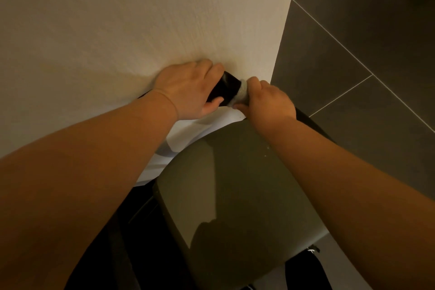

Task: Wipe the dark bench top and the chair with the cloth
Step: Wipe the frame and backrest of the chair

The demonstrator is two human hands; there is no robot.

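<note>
Grips chair back point(229, 85) with left hand point(188, 87), fingers point(211, 67) curled; pinches cloth point(242, 92) onto it with right hand point(266, 99). Risk: cloth slipping off narrow edge, knuckles scraping adjacent wall point(141, 19).

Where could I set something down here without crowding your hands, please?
The chair seat between the forearms is bare, and so is the tiled floor right of the wall. Crowded at the dark rail, where the left hand grips and the right hand holds the cloth.
</note>
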